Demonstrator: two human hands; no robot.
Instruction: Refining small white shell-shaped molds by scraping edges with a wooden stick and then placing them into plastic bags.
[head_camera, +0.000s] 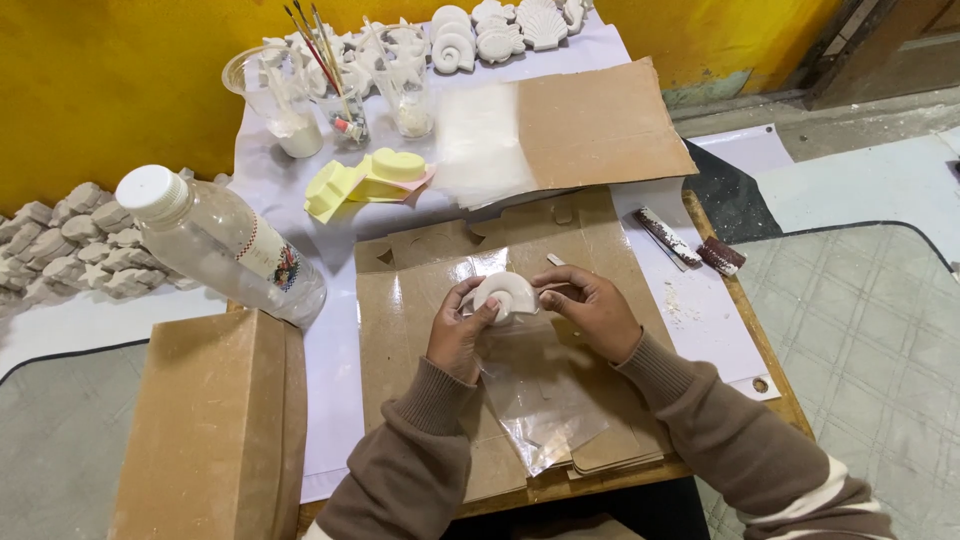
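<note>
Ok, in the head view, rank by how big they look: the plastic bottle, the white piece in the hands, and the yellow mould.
1. Bottle, though nearest the camera.
2. Yellow mould.
3. White piece, partly covered by fingers, so unsure against the mould.

A single camera sits on the person's head and looks steeply down and forward over the bench (330, 400), close above both forearms. It faces a yellow wall (110, 90) at the far edge; floor (880, 320) shows at right.
</note>
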